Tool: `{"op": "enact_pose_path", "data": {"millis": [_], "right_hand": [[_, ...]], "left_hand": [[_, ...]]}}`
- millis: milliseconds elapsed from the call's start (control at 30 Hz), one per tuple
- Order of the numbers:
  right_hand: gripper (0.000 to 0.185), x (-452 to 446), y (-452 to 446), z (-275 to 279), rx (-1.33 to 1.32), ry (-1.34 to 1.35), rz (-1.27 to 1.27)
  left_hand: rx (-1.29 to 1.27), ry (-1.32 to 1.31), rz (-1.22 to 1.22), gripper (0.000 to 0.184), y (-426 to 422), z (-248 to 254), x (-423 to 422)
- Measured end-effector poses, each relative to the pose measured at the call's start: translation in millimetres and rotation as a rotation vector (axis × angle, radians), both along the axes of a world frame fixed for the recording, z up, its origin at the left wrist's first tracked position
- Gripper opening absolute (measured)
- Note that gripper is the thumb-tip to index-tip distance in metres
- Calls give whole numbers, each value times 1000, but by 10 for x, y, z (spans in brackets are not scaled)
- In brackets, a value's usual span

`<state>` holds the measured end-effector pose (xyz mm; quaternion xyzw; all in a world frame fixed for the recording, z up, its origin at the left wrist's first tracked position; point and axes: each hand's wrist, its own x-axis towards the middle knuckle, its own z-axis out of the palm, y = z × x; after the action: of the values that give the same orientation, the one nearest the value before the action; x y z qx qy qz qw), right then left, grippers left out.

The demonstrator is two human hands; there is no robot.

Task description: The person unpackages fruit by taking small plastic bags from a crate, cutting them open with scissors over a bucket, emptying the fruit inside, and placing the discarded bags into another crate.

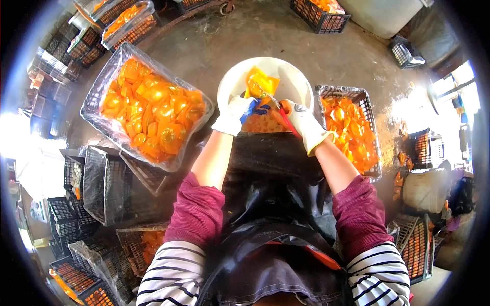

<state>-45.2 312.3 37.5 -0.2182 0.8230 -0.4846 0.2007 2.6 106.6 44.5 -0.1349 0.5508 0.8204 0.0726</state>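
My left hand (239, 114), in a white glove with blue on the fingers, grips a shiny orange piece (265, 80) with a rounded dome and a flat, square-cornered edge. My right hand (302, 122), also gloved in white, is closed round red-handled scissors (289, 120). Their metal blades point up and left, against the orange piece. Both hands are over a white round tub (310, 92), with more orange material visible low inside it. The exact cut, if any, is too small to make out.
To the left, a plastic-lined crate (203, 113) holds many similar orange pieces. A black crate (367, 99) of curved orange pieces stands close on the right. More crates (104, 186) are stacked at left. A dark apron (275, 173) covers my lap.
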Motion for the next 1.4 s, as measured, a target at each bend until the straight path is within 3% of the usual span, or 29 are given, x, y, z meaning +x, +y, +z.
{"op": "enact_pose_path", "data": {"millis": [67,167,267,367,467,567,667,767,833,900,1000,1033,1133,1233,1300,1400], "right_hand": [[23,143,-51,317,48,93,15],[24,121,-57,321,191,57,24],[25,-35,-8,-75,70,101,14],[26,127,-39,363,254,227,77],[26,64,-41,183,120,185,171],[30,41,-57,97,87,-49,86],[28,130,-56,263,-782,-1058,-265],[31,65,-32,236,-527,-743,-94],[35,17,-42,165,-465,-653,-72],[39,-21,-51,57,-507,-704,-14],[37,32,-166,-63,-693,-827,-249],[38,131,-172,221,-469,-727,-175],[39,96,-136,173,-457,-704,-21],[38,121,-147,264,-395,-722,-56],[38,165,-143,348,-348,-695,-60],[38,177,-168,321,-535,-841,-182]], "left_hand": [[-74,23,-55,36,117,201,121],[-204,-81,-88,38,6,17,12],[-582,-64,-101,34,-113,-273,-108],[-925,-21,-78,31,-18,98,81],[-1400,208,-152,32,9,193,255],[-1392,119,-8,33,5,126,136],[-1413,159,100,33,45,257,87],[-507,435,354,35,-46,-207,-138],[-252,520,269,35,24,-65,-111],[358,163,254,32,157,340,-19],[150,266,305,29,111,59,-118],[165,266,320,29,112,59,-122],[35,258,350,29,60,-18,-149],[-395,216,348,28,-4,-32,-142],[-191,254,380,28,68,8,-135],[-45,186,424,27,176,194,-63]]}}
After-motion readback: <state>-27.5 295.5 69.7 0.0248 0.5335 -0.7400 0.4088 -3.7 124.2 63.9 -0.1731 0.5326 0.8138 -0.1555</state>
